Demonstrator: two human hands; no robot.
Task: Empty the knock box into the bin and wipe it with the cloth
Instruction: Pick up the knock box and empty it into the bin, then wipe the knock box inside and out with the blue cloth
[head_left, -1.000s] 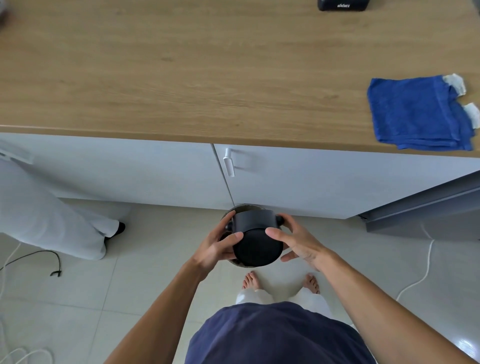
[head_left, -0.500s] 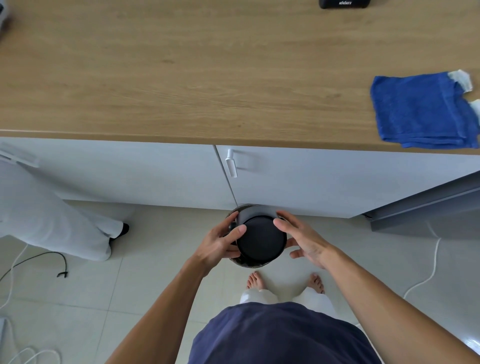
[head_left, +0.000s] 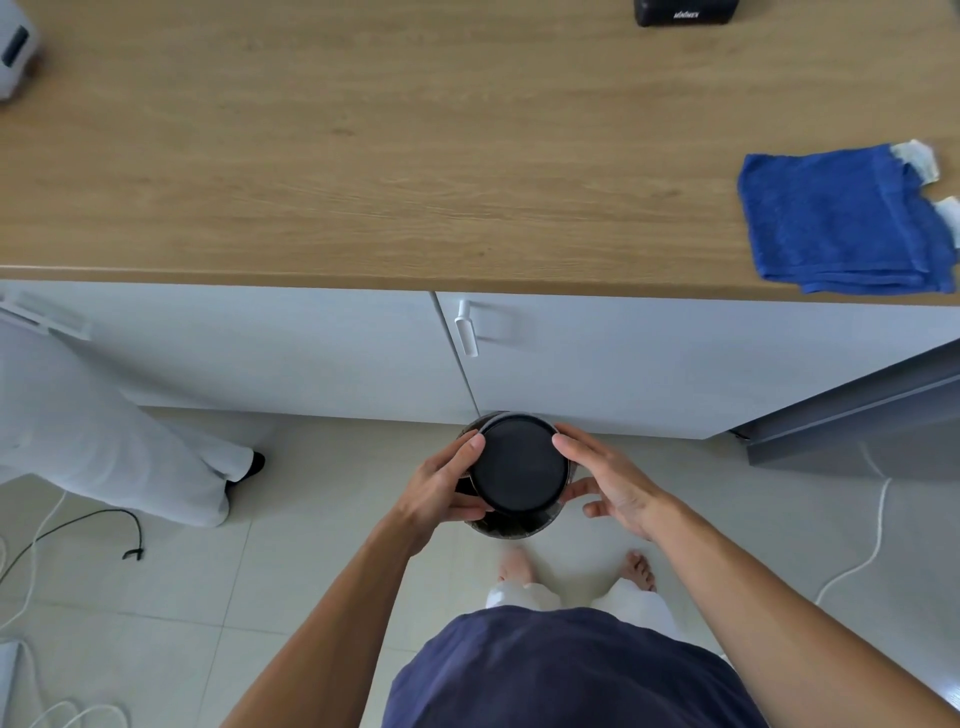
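Note:
The black round knock box (head_left: 519, 465) is upside down, its flat base facing me, low over the floor in front of the cabinet. Right beneath it a dark round bin (head_left: 511, 527) shows only as a rim around the box. My left hand (head_left: 441, 488) grips the box's left side, thumb on the upper edge. My right hand (head_left: 608, 478) holds the right side, thumb on the rim and fingers curled below. The folded blue cloth (head_left: 841, 218) lies on the wooden countertop (head_left: 363, 156) at the far right, near its front edge.
White cabinet doors with a handle (head_left: 466, 328) stand just behind the bin. A grey panel (head_left: 852, 415) juts out at the right. Another person's white-trousered leg (head_left: 130, 447) stands at the left. Cables (head_left: 78, 525) trail on the tiled floor. A black device (head_left: 685, 11) sits at the counter's back.
The knock box has turned over further, from tilted with its side showing to base fully up, and has shifted slightly toward the cabinet. Both hands stayed on it.

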